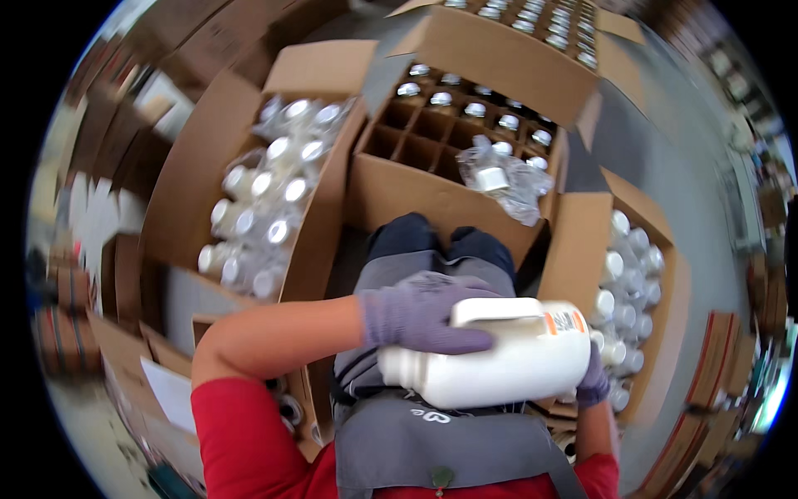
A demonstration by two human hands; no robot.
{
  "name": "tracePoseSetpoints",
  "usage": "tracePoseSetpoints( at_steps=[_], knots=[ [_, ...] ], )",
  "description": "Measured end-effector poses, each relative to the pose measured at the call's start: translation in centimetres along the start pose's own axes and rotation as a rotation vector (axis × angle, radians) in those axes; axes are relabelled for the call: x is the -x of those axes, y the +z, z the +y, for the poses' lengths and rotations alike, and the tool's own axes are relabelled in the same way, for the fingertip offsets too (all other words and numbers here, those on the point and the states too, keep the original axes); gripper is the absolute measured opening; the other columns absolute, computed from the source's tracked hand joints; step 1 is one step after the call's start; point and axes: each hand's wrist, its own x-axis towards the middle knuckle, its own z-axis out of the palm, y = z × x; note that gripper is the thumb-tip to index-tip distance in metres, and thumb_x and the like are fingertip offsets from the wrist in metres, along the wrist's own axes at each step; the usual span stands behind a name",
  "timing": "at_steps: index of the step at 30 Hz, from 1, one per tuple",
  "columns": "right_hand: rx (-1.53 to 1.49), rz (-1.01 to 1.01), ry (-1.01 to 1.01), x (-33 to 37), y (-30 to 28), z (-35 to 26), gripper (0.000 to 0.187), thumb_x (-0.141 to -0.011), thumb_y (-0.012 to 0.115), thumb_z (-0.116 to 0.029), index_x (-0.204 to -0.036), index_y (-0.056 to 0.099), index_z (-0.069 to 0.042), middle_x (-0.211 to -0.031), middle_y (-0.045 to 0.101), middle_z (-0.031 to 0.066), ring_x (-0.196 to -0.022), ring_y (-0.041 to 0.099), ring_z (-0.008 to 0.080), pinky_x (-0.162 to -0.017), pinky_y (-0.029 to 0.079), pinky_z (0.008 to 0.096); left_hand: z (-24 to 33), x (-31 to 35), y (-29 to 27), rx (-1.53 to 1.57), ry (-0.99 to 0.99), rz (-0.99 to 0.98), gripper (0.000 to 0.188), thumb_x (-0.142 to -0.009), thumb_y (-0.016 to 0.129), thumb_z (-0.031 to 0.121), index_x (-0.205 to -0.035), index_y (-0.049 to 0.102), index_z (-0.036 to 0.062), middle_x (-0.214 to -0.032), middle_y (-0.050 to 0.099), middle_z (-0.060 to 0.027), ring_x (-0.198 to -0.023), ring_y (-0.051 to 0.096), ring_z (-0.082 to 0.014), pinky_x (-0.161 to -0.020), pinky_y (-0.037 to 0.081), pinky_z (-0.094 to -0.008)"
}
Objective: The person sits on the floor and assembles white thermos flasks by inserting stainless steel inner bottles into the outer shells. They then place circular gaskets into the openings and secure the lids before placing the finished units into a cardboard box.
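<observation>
A white plastic jug with a moulded handle lies on its side in front of my apron. Its neck points left, and a small orange-and-white label sits near its base. My left hand, in a grey-purple glove, grips it around the shoulder, beside the handle, with fingers over the top. At the base end my right hand, gloved alike, supports the jug; most of its fingers are hidden behind it.
An open carton with dividers ahead holds silver-capped bottles and crumpled clear plastic. To the left, another carton holds white-capped bottles in plastic. A carton of white-capped bottles stands right; a further carton of bottles is behind.
</observation>
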Motion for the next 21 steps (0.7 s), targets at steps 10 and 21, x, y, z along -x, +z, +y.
tracePoseSetpoints(
  at_steps=[10, 21],
  knots=[
    [0.927, -0.37, -0.36, -7.0, 1.4, 0.0, 0.074, -0.068, 0.08, -0.036, -0.124, 0.05, 0.001, -0.102, 0.062, 0.0221, -0.086, 0.065, 0.0374, -0.073, 0.052, 0.0435, -4.9, 1.3, 0.1, -0.535, 0.301, -0.112, 0.069, -0.073, 0.069, 0.049, -0.136, 0.054, 0.0275, -0.135, 0.045, -0.0279, -0.116, 0.051, -0.0479, -0.099, 0.043, -0.052],
    [0.873, -0.581, -0.44, -8.5, 2.9, 3.1, 0.066, -0.087, 0.059, -0.045, -0.119, 0.052, 0.012, -0.094, 0.061, 0.0305, -0.068, 0.066, 0.0372, -0.062, 0.054, 0.0438, -8.8, 0.8, 0.7, -0.406, 0.351, 0.036, 0.056, -0.072, 0.063, 0.036, -0.127, 0.061, 0.027, -0.13, 0.048, -0.0243, -0.113, 0.053, -0.0462, -0.095, 0.045, -0.056]
  ],
)
